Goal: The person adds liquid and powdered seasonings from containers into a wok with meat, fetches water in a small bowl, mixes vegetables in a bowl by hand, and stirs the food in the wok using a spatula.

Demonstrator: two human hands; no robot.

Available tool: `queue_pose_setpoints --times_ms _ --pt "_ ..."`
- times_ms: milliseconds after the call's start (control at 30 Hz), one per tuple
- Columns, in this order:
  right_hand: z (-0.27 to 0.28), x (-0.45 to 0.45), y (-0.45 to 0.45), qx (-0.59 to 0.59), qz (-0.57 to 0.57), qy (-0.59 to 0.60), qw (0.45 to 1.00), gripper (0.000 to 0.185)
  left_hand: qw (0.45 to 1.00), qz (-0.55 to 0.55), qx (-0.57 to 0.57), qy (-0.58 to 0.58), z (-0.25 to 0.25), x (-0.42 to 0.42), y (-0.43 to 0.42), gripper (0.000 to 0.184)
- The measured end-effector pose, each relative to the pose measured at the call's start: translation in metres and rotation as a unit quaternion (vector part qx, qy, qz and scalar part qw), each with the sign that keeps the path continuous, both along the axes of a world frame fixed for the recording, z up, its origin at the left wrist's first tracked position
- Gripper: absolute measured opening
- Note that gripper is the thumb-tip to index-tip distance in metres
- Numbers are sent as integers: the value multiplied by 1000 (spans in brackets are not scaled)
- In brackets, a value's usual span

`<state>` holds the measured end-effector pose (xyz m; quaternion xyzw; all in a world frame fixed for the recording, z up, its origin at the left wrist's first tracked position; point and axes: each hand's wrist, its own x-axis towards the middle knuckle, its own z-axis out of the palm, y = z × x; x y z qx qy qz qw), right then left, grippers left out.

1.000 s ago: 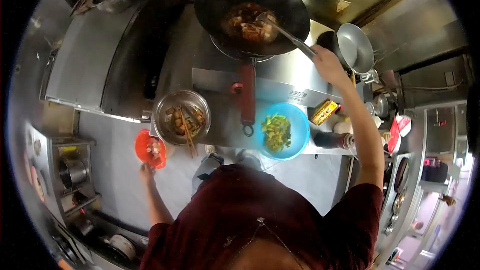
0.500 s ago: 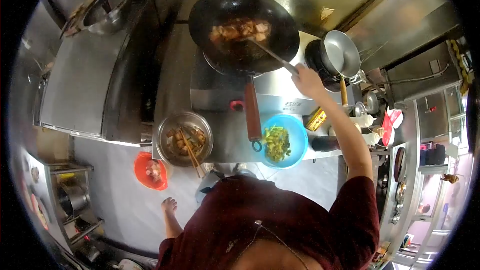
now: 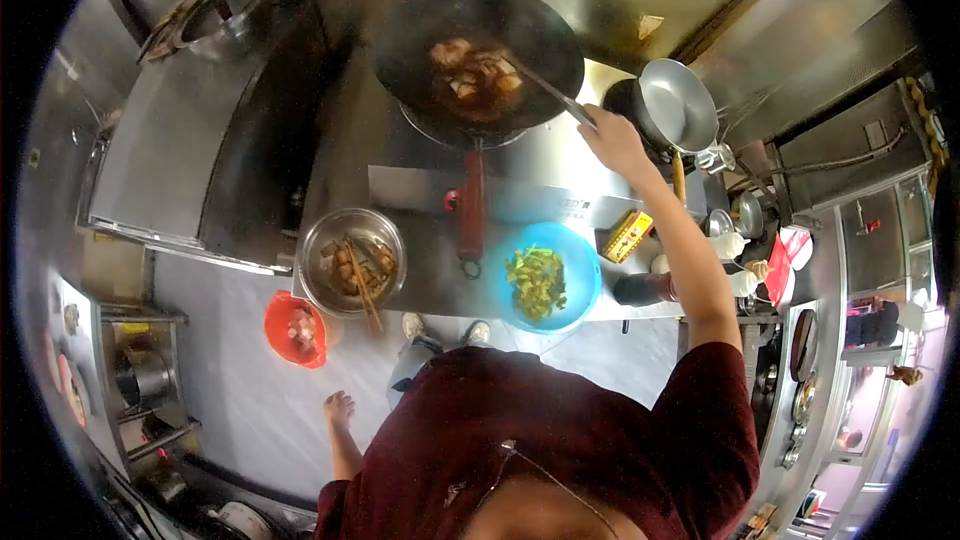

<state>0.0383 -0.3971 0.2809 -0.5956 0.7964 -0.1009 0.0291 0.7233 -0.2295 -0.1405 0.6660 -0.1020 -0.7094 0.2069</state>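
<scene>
Right hand (image 3: 614, 144)'s got its fingers wrapped round the utensil (image 3: 548, 88), which slants forward-left into the wok (image 3: 410, 65); left hand (image 3: 340, 407)'s way farther off, loosely curled, empty.

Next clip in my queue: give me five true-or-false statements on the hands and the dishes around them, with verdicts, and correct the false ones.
1. The right hand grips a long-handled utensil that reaches into the wok. True.
2. The left hand is clasping the red bowl. False: it is apart from that bowl and appears to hold nothing.
3. Chopsticks rest in the metal bowl. True.
4. The wok handle points away from the person. False: it points toward the person.
5. Green pieces lie in the blue bowl. True.
</scene>
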Motion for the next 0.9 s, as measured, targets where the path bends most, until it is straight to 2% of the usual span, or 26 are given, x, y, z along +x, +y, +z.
queue_pose_setpoints --times_ms 33,67,100,133,233,267,333,433,467,567,700,833,867,900 --pt "-2 3 -4 -4 -8 5 1000 30 984 -10 15 177 -8 9 1 32" --pt "-10 4 -11 -31 4 21 999 33 936 -17 26 350 -13 10 3 32" --pt "-19 5 -17 -45 10 21 999 37 858 -23 34 511 -14 9 7 31" --pt "-21 5 -15 -42 12 15 999 38 997 0 55 48 10 -9 10 30" --pt "-15 0 6 -19 8 -6 1000 38 983 -29 -61 -169 69 -67 -4 30" --pt "-24 -13 13 -62 31 -22 997 37 984 -39 -67 -163 74 -70 -4 30" --pt "-8 -7 18 -47 17 -24 998 38 984 -59 -82 -145 76 -72 -2 31" --pt "-10 19 -4 -26 -20 22 999 39 998 -60 15 -17 17 -25 -2 30" --pt "-26 18 -11 -32 -4 47 998 42 997 -71 19 13 3 -10 -1 30" --pt "-28 38 8 15 -30 73 997 40 998 -64 0 7 6 14 -19 30" --pt "-21 45 66 5 -49 75 996 44 999 -16 16 39 -3 51 -41 31" --pt "21 68 91 5 -78 24 997 44 990 -58 4 -131 26 54 -68 34" --pt "26 70 91 -2 -78 12 997 43 999 -17 41 21 -6 85 -76 35" --pt "30 72 91 -9 -78 0 997 42 999 -25 35 -2 -7 84 -82 35"
